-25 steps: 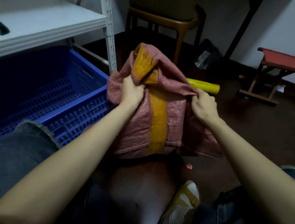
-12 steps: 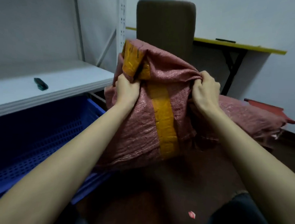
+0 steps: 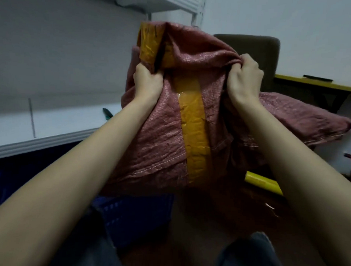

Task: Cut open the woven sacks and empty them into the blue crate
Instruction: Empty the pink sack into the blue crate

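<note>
A reddish woven sack [image 3: 166,132] with a strip of yellow tape down its front hangs in the air in front of me. My left hand [image 3: 146,81] grips a bunch of its fabric on the left, beside the tape. My right hand [image 3: 245,77] grips the gathered fabric at its upper right. Part of the sack droops out to the right. Below and to the left, only a corner of the blue crate [image 3: 139,211] shows under the sack; what the sack holds is hidden.
A white shelf [image 3: 50,125] runs along the left, with a dark green object [image 3: 107,113] lying on it. Behind the sack are a brown chair back [image 3: 254,47] and a yellow-edged table [image 3: 317,83]. A yellow roll [image 3: 263,184] lies on the floor at the right.
Both hands have lifted the sack off the floor and higher, still gripping the same places. The view has tilted upward, so the crate has dropped to the lower left.
</note>
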Demonstrator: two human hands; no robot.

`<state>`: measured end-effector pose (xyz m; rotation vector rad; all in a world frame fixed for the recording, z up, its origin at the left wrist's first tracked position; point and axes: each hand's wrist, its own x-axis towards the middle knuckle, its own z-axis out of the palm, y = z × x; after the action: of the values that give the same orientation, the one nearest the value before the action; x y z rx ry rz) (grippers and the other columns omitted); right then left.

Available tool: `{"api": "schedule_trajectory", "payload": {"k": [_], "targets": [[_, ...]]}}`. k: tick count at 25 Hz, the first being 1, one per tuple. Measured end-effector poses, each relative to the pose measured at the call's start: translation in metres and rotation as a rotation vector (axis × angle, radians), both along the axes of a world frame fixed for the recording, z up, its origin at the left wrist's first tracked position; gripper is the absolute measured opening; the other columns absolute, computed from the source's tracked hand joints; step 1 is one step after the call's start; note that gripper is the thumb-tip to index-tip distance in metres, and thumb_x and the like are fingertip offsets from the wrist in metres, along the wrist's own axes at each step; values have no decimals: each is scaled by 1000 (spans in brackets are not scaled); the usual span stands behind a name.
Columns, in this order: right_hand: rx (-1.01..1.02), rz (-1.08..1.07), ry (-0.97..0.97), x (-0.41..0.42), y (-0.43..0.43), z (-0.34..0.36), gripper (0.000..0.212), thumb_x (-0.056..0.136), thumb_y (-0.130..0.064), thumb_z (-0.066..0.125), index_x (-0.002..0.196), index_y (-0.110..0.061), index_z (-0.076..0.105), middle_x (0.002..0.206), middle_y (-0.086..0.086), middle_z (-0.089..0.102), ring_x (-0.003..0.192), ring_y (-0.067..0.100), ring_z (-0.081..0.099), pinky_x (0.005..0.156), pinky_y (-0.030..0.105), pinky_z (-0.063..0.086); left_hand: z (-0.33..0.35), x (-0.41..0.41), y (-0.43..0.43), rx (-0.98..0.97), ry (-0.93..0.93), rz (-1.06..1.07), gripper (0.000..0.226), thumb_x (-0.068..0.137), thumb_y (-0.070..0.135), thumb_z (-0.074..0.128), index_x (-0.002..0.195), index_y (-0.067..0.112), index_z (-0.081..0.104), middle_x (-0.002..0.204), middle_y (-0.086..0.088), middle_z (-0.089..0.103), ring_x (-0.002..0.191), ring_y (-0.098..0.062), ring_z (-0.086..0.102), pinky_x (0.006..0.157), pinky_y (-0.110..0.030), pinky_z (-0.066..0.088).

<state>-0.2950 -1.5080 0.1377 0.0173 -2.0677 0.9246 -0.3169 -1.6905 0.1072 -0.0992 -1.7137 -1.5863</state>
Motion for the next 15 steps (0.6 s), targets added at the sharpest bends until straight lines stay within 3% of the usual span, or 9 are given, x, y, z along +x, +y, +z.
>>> {"api": "schedule_trajectory", "payload": {"k": [4, 9, 13, 15], "targets": [[-31, 159, -62, -13, -60, -10, 32, 94, -12, 30, 109, -5, 58, 116, 18, 61, 109, 33, 53, 87, 35, 37, -8, 6, -66, -73, -57, 137, 42, 82, 4, 56, 124, 11, 59, 118, -6, 65, 112, -19, 58, 101, -30, 44], [-8, 302, -149, -31, -131, -34, 31, 95, -11, 32, 108, -3, 58, 120, 21, 59, 114, 36, 50, 87, 34, 35, -25, 22, -140, -181, -155, 270, 42, 84, 4, 54, 126, 9, 56, 122, -10, 62, 116, -22, 54, 92, -15, 38], [16, 370, -258, -44, -171, -62, 30, 95, -14, 34, 110, -4, 58, 122, 22, 59, 115, 38, 50, 84, 34, 33, -48, 29, -176, -237, -320, 376, 33, 89, 8, 51, 121, 3, 57, 121, -15, 61, 115, -29, 54, 89, -22, 37], [69, 458, -330, -53, -176, -74, 26, 92, -18, 42, 109, -8, 59, 116, 19, 62, 111, 39, 55, 91, 36, 41, -59, 27, -190, -172, -378, 429, 32, 88, 7, 49, 118, 1, 57, 119, -17, 61, 113, -30, 54, 89, -25, 38]]}}
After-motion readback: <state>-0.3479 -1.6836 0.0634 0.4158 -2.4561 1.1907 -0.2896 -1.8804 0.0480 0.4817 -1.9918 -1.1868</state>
